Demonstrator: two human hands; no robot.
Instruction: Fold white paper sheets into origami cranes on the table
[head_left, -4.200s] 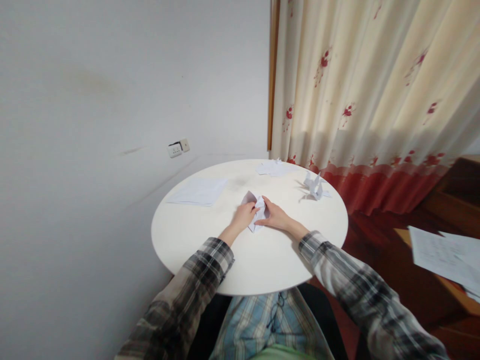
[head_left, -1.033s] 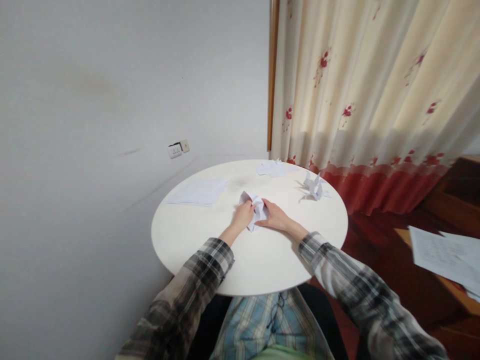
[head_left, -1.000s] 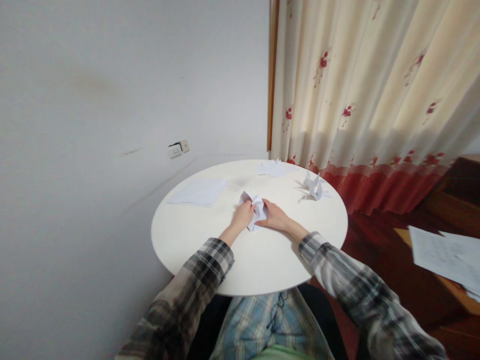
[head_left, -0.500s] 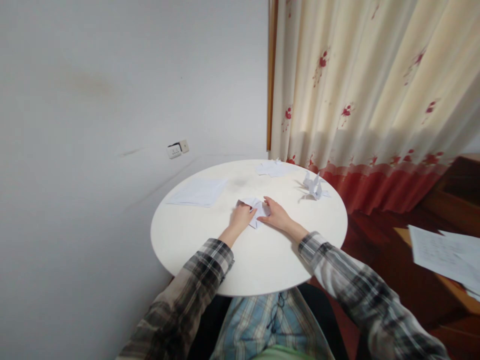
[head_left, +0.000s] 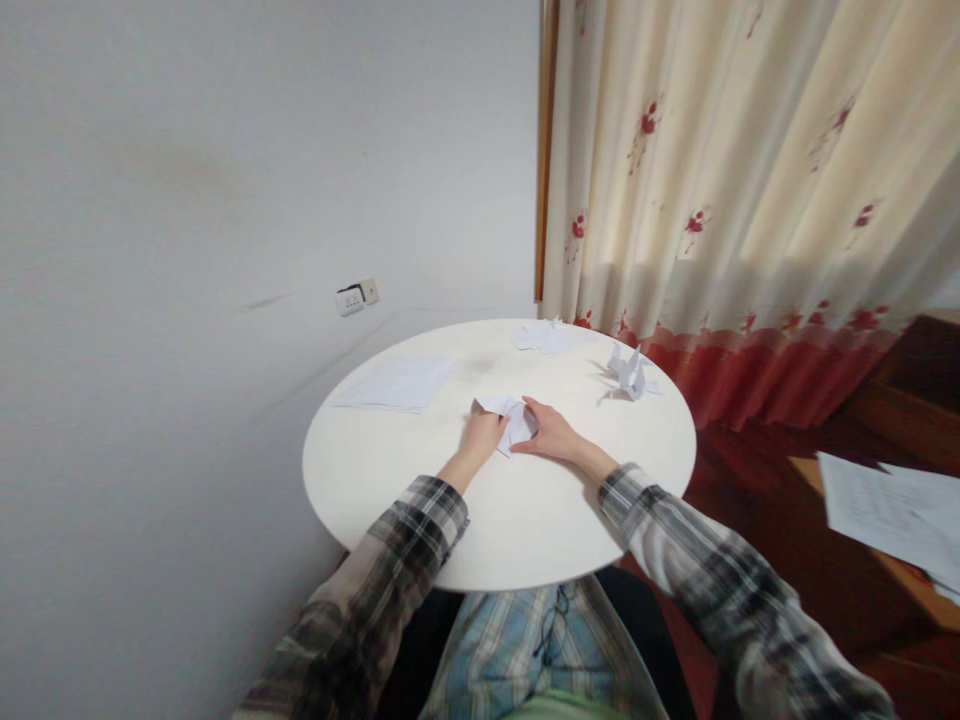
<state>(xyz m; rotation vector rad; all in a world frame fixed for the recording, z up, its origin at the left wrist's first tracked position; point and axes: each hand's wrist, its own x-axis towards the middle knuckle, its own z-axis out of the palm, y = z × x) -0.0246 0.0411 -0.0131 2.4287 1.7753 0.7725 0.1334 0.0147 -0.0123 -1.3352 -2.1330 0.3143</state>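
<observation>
A partly folded sheet of white paper (head_left: 513,420) lies near the middle of the round white table (head_left: 510,520), between my hands. My left hand (head_left: 484,436) grips its left side, the thumb on top and the other fingers tucked out of sight under a raised flap. On the right side, my right hand (head_left: 551,432) has thumb and fingers curved around the paper's edge, the thumb nearer me and the index finger at the far corner. How firmly it pinches is hard to see.
White paper sheets (head_left: 394,384) lie at the table's left. Folded paper cranes (head_left: 630,375) stand at the right, and more paper pieces (head_left: 541,337) lie at the far edge. Beyond are a wall, a curtain (head_left: 720,220) and, lower right, written sheets (head_left: 885,510).
My right hand has shifted slightly left, its fingers closing in on the paper's right edge. The left hand has barely moved.
</observation>
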